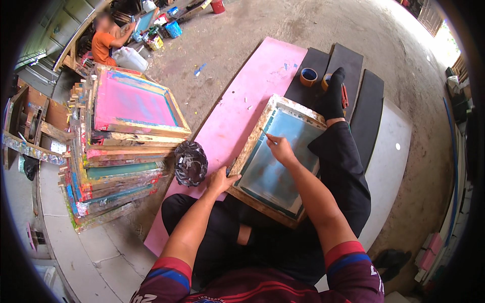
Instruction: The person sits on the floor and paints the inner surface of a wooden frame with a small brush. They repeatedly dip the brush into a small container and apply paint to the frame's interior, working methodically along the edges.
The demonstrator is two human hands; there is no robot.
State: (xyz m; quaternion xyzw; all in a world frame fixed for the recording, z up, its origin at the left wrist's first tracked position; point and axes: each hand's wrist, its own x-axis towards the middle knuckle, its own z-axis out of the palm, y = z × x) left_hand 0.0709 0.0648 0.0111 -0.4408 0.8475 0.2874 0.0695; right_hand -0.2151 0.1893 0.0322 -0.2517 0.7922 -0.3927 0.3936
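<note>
A wooden screen-printing frame (254,137) with a bluish mesh rests tilted across my lap and legs. My left hand (222,180) grips its near left corner, thumb on top and the other fingers partly hidden at the side. Over the left part of the mesh, my right hand (281,150) pinches a thin, pen-like tool (264,132). The tool's tip is at the inner edge of the left wooden bar; whether it is a brush or a pen I cannot make out. Darker green strips run along the mesh border.
Left of me rises a tall stack of paint-stained frames (141,135). A black plastic-lined container (191,164) sits beside my left hand on a pink board (242,96). Tape rolls (308,77) and a red-handled tool (344,96) lie near my foot. A person in orange (102,48) works at the far left.
</note>
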